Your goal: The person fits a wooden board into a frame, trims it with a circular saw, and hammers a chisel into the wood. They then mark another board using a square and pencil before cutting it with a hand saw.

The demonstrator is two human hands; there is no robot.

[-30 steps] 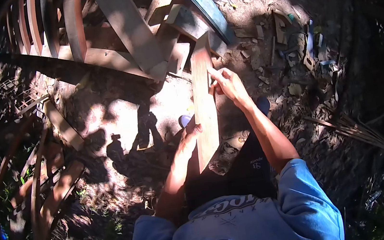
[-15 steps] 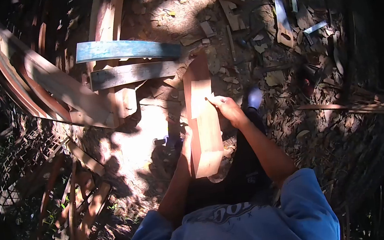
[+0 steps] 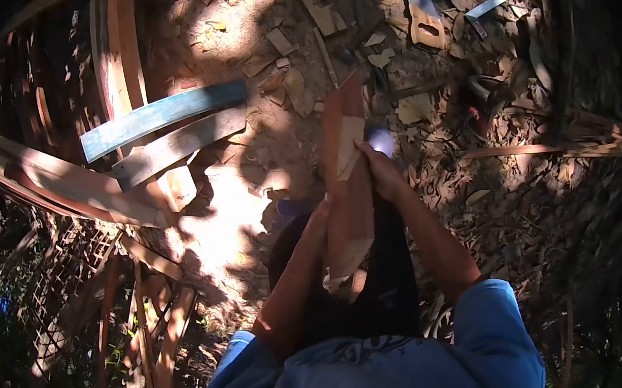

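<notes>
A reddish-brown piece of wood (image 3: pixel 350 208), thick and angled at its ends, is held up in front of my legs. My left hand (image 3: pixel 323 212) grips its left edge, with the fingers mostly hidden behind it. On the opposite edge, higher up, my right hand (image 3: pixel 380 168) is closed around the wood with the thumb near its front face. The piece leans slightly, its pointed far end tipped to the right.
A blue-painted board (image 3: pixel 164 119) and a grey board (image 3: pixel 183 146) lie across long beams (image 3: pixel 121 54) at the left. Curved planks (image 3: pixel 65 179) rest beside them. A handsaw (image 3: pixel 423 10) lies among leaves and offcuts at the upper right. Thin wooden strips (image 3: pixel 517 150) are on the right.
The view has shifted, so the boards and saw sit further left and higher. Both hands have tilted the piece of wood to the right and turned it; its front face is now more shaded.
</notes>
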